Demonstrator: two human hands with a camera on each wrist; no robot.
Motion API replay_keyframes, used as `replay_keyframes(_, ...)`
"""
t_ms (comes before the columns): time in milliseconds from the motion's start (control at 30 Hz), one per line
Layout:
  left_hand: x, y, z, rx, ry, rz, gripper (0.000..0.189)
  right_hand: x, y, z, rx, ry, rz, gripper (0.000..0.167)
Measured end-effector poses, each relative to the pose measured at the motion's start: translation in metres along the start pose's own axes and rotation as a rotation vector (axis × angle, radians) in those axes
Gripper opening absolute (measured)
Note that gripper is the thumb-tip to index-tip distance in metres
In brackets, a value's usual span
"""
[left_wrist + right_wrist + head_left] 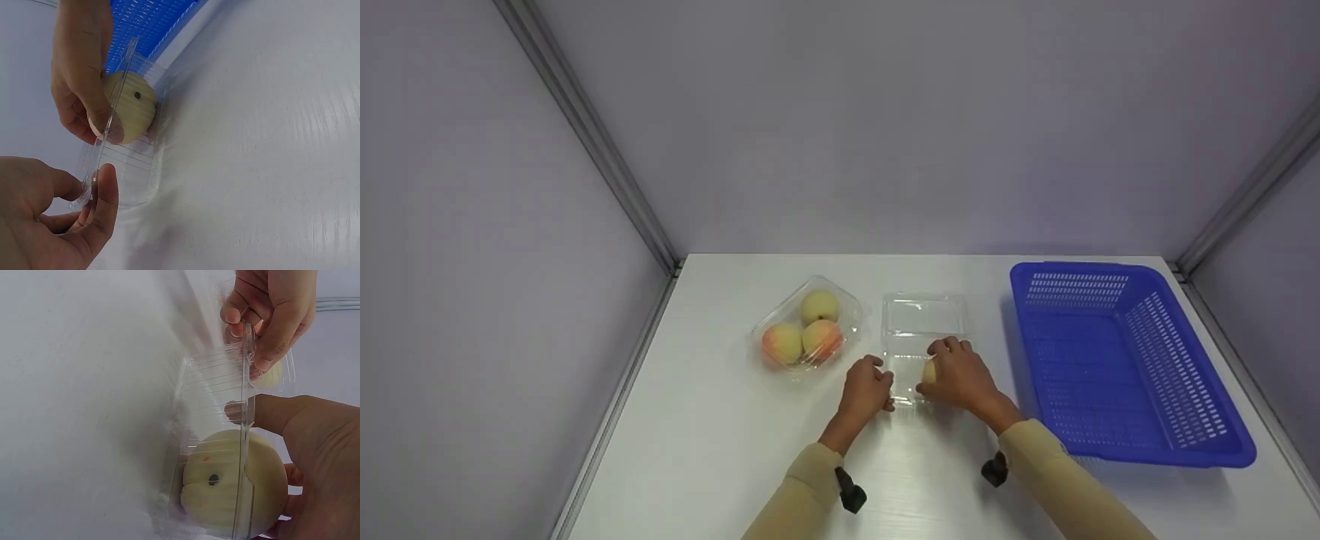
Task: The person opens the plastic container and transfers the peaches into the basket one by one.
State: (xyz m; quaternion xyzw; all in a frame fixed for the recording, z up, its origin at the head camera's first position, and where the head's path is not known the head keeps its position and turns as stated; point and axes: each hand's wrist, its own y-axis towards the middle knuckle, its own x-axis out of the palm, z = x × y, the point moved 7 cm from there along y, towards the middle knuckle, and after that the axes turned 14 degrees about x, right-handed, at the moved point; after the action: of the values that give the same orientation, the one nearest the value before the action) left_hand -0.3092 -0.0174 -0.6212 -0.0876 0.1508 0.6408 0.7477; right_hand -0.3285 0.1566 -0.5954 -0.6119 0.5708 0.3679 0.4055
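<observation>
A clear plastic clamshell box (906, 369) lies opened on the table, its lid (924, 315) folded back away from me. My left hand (866, 390) pinches the box's left rim between thumb and fingers. Inside the right end of the box is a pale yellow peach (225, 478) with a small dark spot, visible through the clear wall. My right hand (960, 377) grips this peach from above, thumb on its left side and fingers curled round the far side. In the head view the hand hides most of the peach.
To the left stands another clear plastic box (849, 307) holding three yellow and pinkish peaches (782, 344). A large blue plastic basket (1132, 454) with slotted sides stands at the right of the white table (697, 450). Grey walls (840, 135) enclose the table.
</observation>
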Motion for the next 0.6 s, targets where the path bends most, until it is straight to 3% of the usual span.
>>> replay_keyframes(600, 0.0005, 0.0003, -0.0025, -0.018, -0.074, 0.014, 0.03, 0.0079, 0.0016, -0.0045, -0.024, -0.007, -0.096, 0.064)
